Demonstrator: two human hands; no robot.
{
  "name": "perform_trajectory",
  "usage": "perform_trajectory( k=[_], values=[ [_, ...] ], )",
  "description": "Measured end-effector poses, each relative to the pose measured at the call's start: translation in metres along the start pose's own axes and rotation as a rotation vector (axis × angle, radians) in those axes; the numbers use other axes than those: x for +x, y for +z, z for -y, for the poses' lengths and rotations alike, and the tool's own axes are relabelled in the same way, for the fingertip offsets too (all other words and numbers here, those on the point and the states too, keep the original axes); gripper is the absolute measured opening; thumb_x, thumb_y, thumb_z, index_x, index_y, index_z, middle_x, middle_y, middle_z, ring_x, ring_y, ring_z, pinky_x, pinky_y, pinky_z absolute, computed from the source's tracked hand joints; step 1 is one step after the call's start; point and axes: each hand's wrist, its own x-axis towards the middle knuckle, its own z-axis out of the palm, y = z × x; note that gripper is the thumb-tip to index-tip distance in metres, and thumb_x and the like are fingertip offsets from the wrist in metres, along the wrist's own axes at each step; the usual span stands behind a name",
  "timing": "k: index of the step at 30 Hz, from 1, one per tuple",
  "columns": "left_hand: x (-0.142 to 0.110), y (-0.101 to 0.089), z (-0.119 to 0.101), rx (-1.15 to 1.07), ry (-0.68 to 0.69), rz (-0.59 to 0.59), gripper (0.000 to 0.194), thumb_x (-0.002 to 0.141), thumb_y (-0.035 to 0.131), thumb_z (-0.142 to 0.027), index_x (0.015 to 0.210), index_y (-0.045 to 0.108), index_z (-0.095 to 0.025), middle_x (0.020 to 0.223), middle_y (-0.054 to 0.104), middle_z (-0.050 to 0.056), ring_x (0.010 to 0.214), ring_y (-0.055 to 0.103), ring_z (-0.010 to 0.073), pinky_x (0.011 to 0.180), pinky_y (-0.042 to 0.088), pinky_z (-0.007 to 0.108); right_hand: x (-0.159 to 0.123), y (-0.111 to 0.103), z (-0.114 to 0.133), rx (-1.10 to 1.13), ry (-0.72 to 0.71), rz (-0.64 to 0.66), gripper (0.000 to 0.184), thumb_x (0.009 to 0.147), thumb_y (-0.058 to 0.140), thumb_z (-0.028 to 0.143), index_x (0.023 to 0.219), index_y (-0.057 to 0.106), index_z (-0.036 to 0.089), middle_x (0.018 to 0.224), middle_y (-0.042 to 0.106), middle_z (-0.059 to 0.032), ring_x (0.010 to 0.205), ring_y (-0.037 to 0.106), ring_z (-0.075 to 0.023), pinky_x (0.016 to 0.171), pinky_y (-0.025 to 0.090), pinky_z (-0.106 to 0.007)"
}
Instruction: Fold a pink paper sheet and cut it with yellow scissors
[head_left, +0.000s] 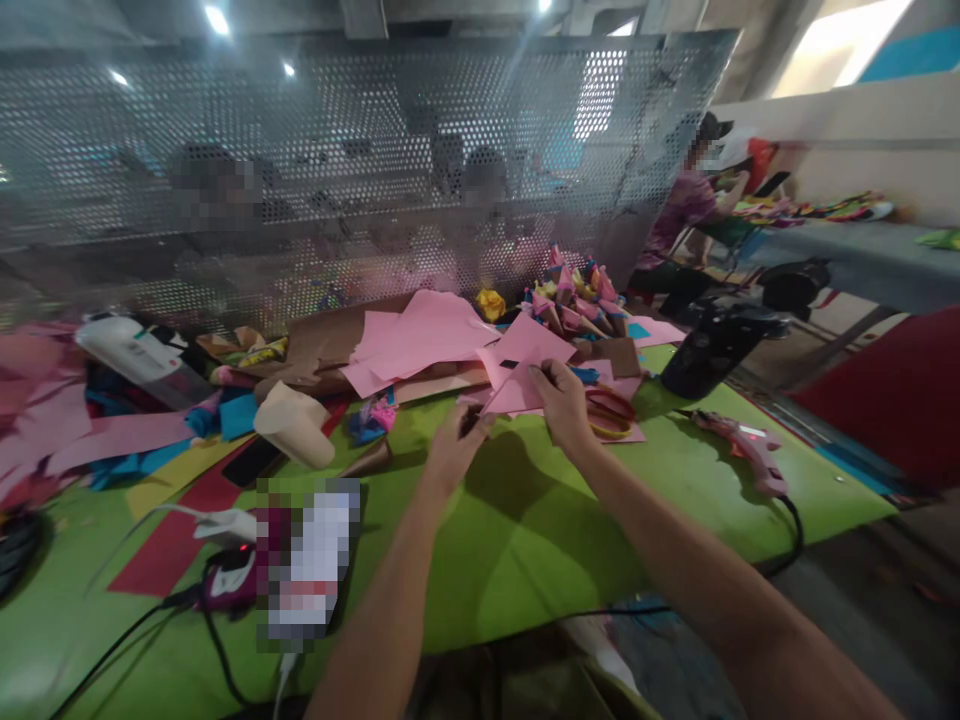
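My right hand (562, 402) pinches a pink sheet of paper (517, 390) by its near edge, over the green tabletop (525, 520). My left hand (456, 445) is closed at the sheet's left corner, with something small and dark between its fingers that I cannot make out. Both forearms reach in from the bottom of the view. Just right of my right hand lies a pair of scissors with red-orange handles (611, 410).
Loose pink sheets (427, 340) and brown card pile up behind. Paper cones (577, 295) stand at the back right. A pink glue gun (742, 445) lies right, a second one (225, 580) left with cables. A dark bottle (709, 350), a perforated metal screen (375, 150), people beyond.
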Motion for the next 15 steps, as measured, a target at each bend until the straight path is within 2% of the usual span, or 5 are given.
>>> perform_trajectory(
  k=[4, 8, 10, 13, 15],
  values=[
    [0.003, 0.003, 0.003, -0.025, 0.006, -0.014, 0.02, 0.078, 0.065, -0.037, 0.075, 0.06, -0.018, 0.07, 0.059, -0.001, 0.069, 0.053, 0.0136, 0.068, 0.04, 0.026, -0.004, 0.002, 0.006, 0.005, -0.042, 0.044, 0.029, 0.076, 0.058, 0.041, 0.063, 0.041, 0.021, 0.062, 0.037, 0.0049, 0.06, 0.034, -0.0107, 0.054, 0.027, -0.024],
    [0.005, 0.003, 0.005, -0.182, -0.078, -0.042, 0.027, 0.073, 0.069, -0.041, 0.068, 0.057, -0.018, 0.059, 0.054, -0.003, 0.057, 0.049, 0.0108, 0.059, 0.038, 0.024, -0.005, 0.002, 0.007, 0.048, -0.032, 0.047, 0.027, 0.076, 0.059, 0.041, 0.064, 0.046, 0.02, 0.062, 0.041, 0.0044, 0.06, 0.036, -0.0109, 0.054, 0.03, -0.024],
    [0.006, 0.0, 0.006, -0.306, -0.113, -0.135, 0.03, 0.071, 0.07, -0.045, 0.071, 0.057, -0.018, 0.061, 0.057, -0.003, 0.058, 0.053, 0.0108, 0.058, 0.04, 0.023, -0.007, 0.004, 0.007, 0.118, 0.016, 0.091, 0.026, 0.073, 0.062, 0.042, 0.066, 0.05, 0.02, 0.063, 0.045, 0.0039, 0.06, 0.04, -0.0112, 0.054, 0.033, -0.024],
    [0.008, -0.004, 0.006, -0.485, -0.122, -0.335, 0.036, 0.067, 0.073, -0.048, 0.078, 0.056, -0.019, 0.071, 0.061, -0.002, 0.065, 0.059, 0.0116, 0.061, 0.045, 0.024, -0.012, 0.01, 0.005, 0.25, 0.164, 0.236, 0.027, 0.066, 0.069, 0.043, 0.072, 0.056, 0.02, 0.064, 0.055, 0.0025, 0.06, 0.049, -0.0128, 0.056, 0.04, -0.026],
    [0.009, -0.005, 0.006, -0.56, -0.127, -0.384, 0.04, 0.066, 0.073, -0.051, 0.083, 0.056, -0.019, 0.078, 0.063, -0.001, 0.069, 0.062, 0.0121, 0.064, 0.048, 0.025, -0.017, 0.014, 0.004, 0.308, 0.242, 0.282, 0.03, 0.062, 0.073, 0.042, 0.075, 0.059, 0.019, 0.066, 0.059, 0.0013, 0.061, 0.053, -0.0139, 0.058, 0.043, -0.027]
  ],
)
